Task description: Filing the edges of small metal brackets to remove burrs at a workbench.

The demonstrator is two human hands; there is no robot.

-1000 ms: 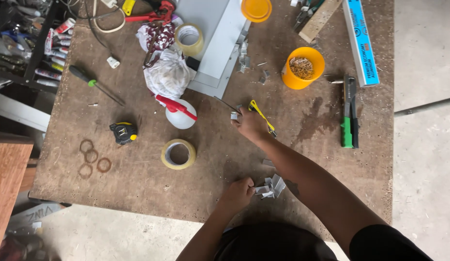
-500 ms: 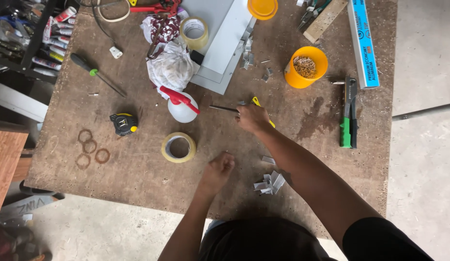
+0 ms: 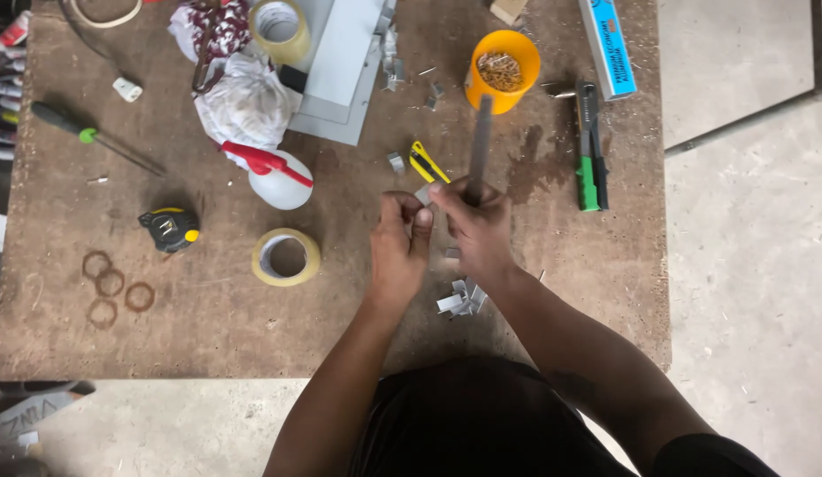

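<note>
My right hand (image 3: pixel 478 223) grips a long thin grey metal file (image 3: pixel 479 146) that points away from me toward the orange cup. My left hand (image 3: pixel 400 247) pinches a small grey metal piece (image 3: pixel 423 194) against the file's lower end. Both hands meet above the middle of the brown worktable (image 3: pixel 208 336). A pile of small grey metal clips (image 3: pixel 461 299) lies just below my hands. A yellow utility knife (image 3: pixel 426 162) lies on the table just beyond my fingers.
An orange cup of screws (image 3: pixel 502 69), a green-handled tool (image 3: pixel 589 150) and a blue box (image 3: pixel 607 44) lie at the right. A tape roll (image 3: pixel 286 257), tape measure (image 3: pixel 170 229), white spray bottle (image 3: pixel 278 177), screwdriver (image 3: pixel 84 134) and grey panel (image 3: pixel 340 62) are to the left.
My left hand rose from the clip pile to meet my right hand. My right hand lifted the file upright off the table. The camera moved closer.
</note>
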